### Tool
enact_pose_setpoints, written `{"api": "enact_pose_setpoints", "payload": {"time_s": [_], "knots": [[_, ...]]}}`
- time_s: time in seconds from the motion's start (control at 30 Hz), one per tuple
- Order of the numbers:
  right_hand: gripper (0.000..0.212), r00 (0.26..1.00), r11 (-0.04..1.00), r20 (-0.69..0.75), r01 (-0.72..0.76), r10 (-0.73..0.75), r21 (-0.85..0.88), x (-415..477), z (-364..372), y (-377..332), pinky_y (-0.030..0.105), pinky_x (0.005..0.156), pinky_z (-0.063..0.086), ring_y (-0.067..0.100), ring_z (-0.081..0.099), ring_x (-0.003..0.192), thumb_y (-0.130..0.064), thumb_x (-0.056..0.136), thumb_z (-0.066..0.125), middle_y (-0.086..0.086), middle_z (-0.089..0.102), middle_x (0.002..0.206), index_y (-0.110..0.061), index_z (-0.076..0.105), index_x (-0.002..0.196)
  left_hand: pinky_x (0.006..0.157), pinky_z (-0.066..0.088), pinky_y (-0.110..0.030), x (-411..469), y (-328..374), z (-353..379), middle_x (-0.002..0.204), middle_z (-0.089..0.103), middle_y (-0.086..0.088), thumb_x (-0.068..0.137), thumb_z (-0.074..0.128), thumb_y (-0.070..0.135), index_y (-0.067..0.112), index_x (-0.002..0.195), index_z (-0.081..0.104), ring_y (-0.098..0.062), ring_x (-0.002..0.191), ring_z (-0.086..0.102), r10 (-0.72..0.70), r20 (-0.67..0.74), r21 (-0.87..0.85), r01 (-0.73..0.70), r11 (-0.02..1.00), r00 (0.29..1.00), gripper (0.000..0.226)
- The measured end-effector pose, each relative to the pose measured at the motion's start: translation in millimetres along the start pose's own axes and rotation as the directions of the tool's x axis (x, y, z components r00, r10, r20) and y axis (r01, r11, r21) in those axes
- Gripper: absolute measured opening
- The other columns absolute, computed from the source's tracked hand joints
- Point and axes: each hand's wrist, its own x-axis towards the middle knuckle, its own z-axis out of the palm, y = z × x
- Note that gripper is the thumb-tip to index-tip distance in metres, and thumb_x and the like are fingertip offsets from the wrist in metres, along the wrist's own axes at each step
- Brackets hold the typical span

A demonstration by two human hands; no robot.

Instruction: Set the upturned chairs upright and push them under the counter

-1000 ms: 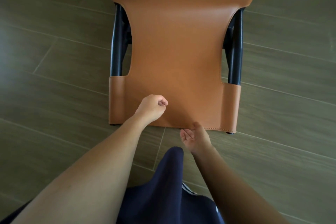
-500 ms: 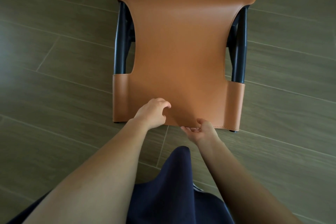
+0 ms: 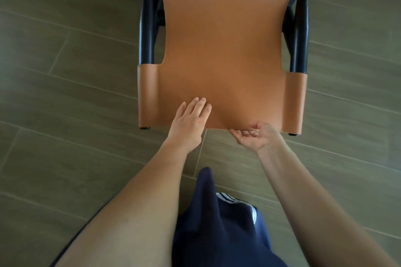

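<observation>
A chair (image 3: 227,50) with a tan leather seat and back and a black tube frame (image 3: 147,28) lies tipped over on the floor, its back's top edge nearest me. My left hand (image 3: 188,121) rests flat on the leather near that edge, fingers straight. My right hand (image 3: 256,136) is turned palm up at the edge. Its fingers curl beneath the stitched hem and its thumb lies on top, pinching the hem. The counter is out of view.
Grey-green wood-look floor tiles (image 3: 65,93) surround the chair on both sides. My knee in navy trousers with white stripes (image 3: 217,223) is just below my hands. The chair's far end runs out of the top of the frame.
My left hand has uncurled from a fist and now lies flat on the leather. My right hand has moved up to the hem and closed on it. The view has come closer to the chair.
</observation>
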Motion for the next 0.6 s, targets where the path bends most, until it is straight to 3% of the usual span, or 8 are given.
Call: {"api": "enact_pose_setpoints", "payload": {"time_s": [0.13,0.2,0.3,0.47,0.6], "knots": [[0.015,1.000,1.000,0.007,-0.016,0.016,0.002,-53.9,14.2,-19.0,0.052,0.106,0.039,0.038,0.060,0.088,-0.001,0.096,0.036,0.026,0.062,0.095,0.007,0.048,0.097,0.120,0.003,-0.045,-5.3,9.4,-55.2,0.162,0.001,-0.007,0.088,0.051,-0.011,0.012,0.154,0.008,-0.023,0.149,-0.003,0.027,0.067,-0.026,-0.025,0.999,0.997,0.081],[0.015,0.999,1.000,0.035,-0.024,0.024,-0.003,-85.2,24.8,-28.2,0.051,0.103,0.041,0.037,0.062,0.088,-0.004,0.097,0.038,0.025,0.064,0.095,0.006,0.049,0.099,0.120,0.011,-0.050,-6.1,16.5,-88.0,0.162,0.000,-0.010,0.089,0.050,-0.013,0.010,0.154,0.007,-0.028,0.149,-0.001,0.020,0.119,0.014,-0.022,1.000,0.993,0.081],[0.017,0.997,0.999,0.059,-0.043,0.042,0.013,-130.6,45.6,-44.9,0.052,0.103,0.043,0.038,0.061,0.089,-0.009,0.098,0.042,0.026,0.063,0.099,0.006,0.048,0.101,0.116,0.023,-0.052,-9.2,29.7,-141.9,0.162,0.002,-0.013,0.089,0.050,-0.012,0.007,0.153,0.003,-0.036,0.148,0.006,-0.023,0.162,0.080,0.010,0.997,0.986,0.082],[0.019,0.994,0.999,0.097,-0.050,0.048,0.018,-216.2,92.2,-74.8,0.051,0.103,0.042,0.039,0.059,0.089,-0.010,0.098,0.044,0.027,0.061,0.103,0.008,0.045,0.102,0.114,0.028,-0.051,-9.7,44.2,-242.5,0.160,0.011,-0.020,0.089,0.056,-0.009,0.003,0.152,0.005,-0.039,0.146,0.015,-0.097,0.186,0.169,0.065,0.983,0.978,0.082],[0.022,0.987,0.999,0.161,-0.022,0.029,-0.044,-285.9,138.1,-100.3,0.048,0.071,0.054,0.038,0.064,0.088,-0.014,0.100,0.044,0.025,0.063,0.099,0.007,0.047,0.107,0.112,0.032,-0.050,0.1,46.9,-337.2,0.155,0.021,-0.025,0.087,0.059,-0.006,-0.001,0.150,0.012,-0.041,0.143,0.024,-0.130,0.175,0.254,0.083,0.964,0.976,0.079]]}}
